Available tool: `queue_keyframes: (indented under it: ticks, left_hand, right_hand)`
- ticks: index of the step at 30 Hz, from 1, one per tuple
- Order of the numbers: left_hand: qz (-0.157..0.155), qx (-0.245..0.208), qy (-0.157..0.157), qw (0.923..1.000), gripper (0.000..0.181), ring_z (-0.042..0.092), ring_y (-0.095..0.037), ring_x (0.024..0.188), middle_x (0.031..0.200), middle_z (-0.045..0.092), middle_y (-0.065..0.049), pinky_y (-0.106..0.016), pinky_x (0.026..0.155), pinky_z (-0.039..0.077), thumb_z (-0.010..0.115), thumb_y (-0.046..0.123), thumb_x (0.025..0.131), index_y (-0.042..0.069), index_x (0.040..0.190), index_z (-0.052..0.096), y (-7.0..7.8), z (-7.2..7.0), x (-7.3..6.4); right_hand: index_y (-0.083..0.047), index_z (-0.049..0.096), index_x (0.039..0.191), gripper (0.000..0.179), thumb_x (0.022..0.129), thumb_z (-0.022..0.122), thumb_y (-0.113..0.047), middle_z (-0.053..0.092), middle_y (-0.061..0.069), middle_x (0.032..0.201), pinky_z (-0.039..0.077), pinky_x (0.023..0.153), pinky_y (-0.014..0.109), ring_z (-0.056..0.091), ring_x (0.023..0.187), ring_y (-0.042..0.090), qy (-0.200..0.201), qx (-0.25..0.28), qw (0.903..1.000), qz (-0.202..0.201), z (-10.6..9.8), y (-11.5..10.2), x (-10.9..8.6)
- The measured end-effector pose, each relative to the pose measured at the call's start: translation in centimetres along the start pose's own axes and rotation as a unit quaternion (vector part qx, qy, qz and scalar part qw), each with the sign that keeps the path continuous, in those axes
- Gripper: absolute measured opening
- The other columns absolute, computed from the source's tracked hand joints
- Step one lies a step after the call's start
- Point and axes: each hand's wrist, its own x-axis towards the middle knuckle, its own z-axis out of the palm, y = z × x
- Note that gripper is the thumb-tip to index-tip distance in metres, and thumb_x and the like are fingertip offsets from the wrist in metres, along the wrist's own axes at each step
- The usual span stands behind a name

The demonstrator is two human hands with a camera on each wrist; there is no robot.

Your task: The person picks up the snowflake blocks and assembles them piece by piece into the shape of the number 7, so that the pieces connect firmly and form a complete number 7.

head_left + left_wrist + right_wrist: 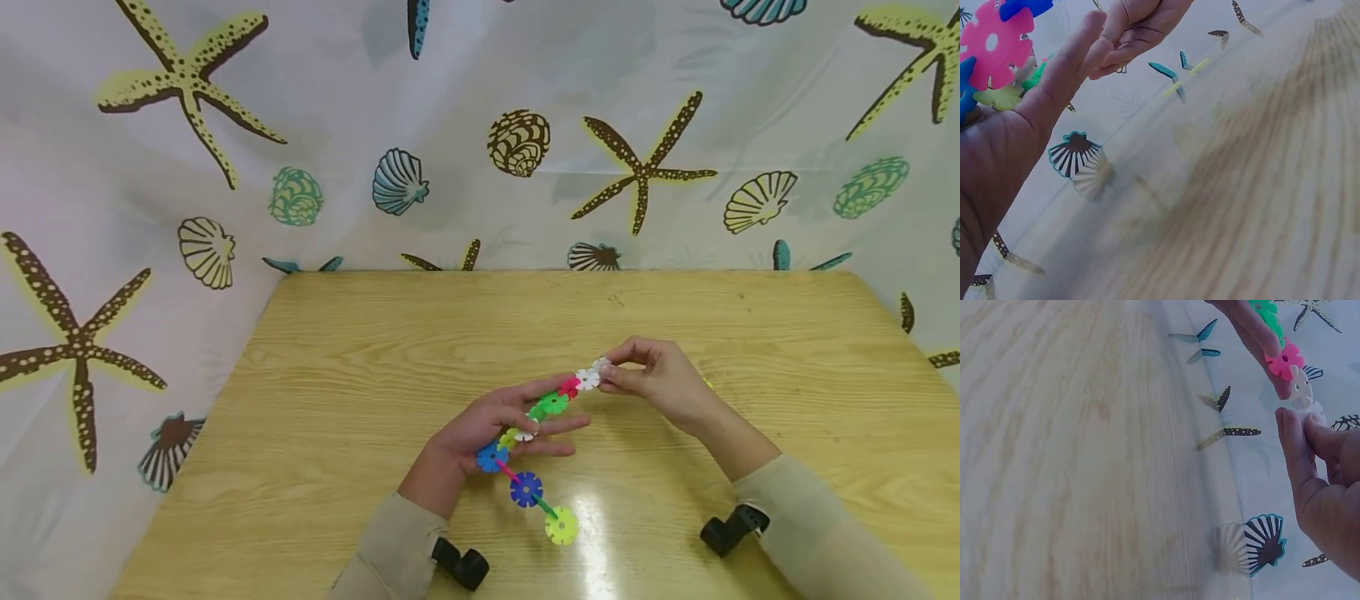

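A chain of notched, flower-shaped plastic discs runs across my left hand, with its fingers straight and spread and the thumb lying over it. White, pink, green, yellow and blue discs make up its upper run. A dark blue disc and a yellow-green disc hang below the palm, joined by pink and green ones seen edge-on. My right hand pinches the white disc at the top end between thumb and index finger. Beside it sits another white disc, then a pink disc.
A wooden table lies under both hands. Behind it and at its sides hangs a white cloth printed with shells and starfish. A small yellow piece shows just behind the right wrist. Black wrist cameras are strapped at both sleeves.
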Motion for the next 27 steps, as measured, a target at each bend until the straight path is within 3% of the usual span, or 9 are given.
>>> queue_keyframes:
  ticks: [6,12,19,27]
  left_hand:
    - [-0.01,0.017,-0.01,0.9997,0.071,0.035,-0.033,0.147,0.168,0.012,-0.015,-0.051,0.108,0.049,0.032,-0.01,0.093,0.012,0.16,0.023,0.0,-0.1,0.1]
    - [-0.008,0.024,-0.021,0.9995,0.077,0.026,-0.038,0.15,0.168,0.015,-0.009,-0.052,0.112,0.045,0.031,-0.014,0.087,0.008,0.16,0.019,0.1,-0.3,-0.1]
    - [-0.007,0.021,-0.025,0.9994,0.062,0.024,-0.04,0.149,0.169,0.014,-0.009,-0.037,0.114,0.045,0.03,-0.009,0.099,0.002,0.159,0.017,-0.9,-0.5,-0.4]
    - [0.036,0.111,-0.035,0.9925,0.052,0.037,-0.038,0.145,0.167,0.018,-0.01,-0.036,0.116,0.043,0.032,0.004,0.107,0.002,0.158,0.022,-0.8,-1.4,0.0]
  right_hand:
    - [0.013,0.061,0.111,0.023,0.095,0.065,-0.003,0.065,0.007,0.104,0.062,0.086,0.031,0.074,0.089,0.013,-0.001,-0.035,0.9994,0.002,0.0,-0.2,0.3]
    - [0.007,0.068,0.11,0.025,0.093,0.07,-0.01,0.07,0.015,0.106,0.063,0.086,0.038,0.074,0.093,0.028,-0.001,-0.097,0.9952,-0.014,0.3,-0.2,0.5]
    - [0.004,0.071,0.108,0.025,0.093,0.071,-0.016,0.072,0.018,0.104,0.063,0.083,0.034,0.074,0.094,0.031,0.009,-0.129,0.9915,-0.015,1.3,1.0,-0.6]
    - [0.004,0.071,0.108,0.024,0.093,0.071,-0.014,0.073,0.017,0.101,0.064,0.081,0.039,0.074,0.093,0.032,0.009,-0.158,0.9872,-0.018,1.7,-0.4,-0.2]
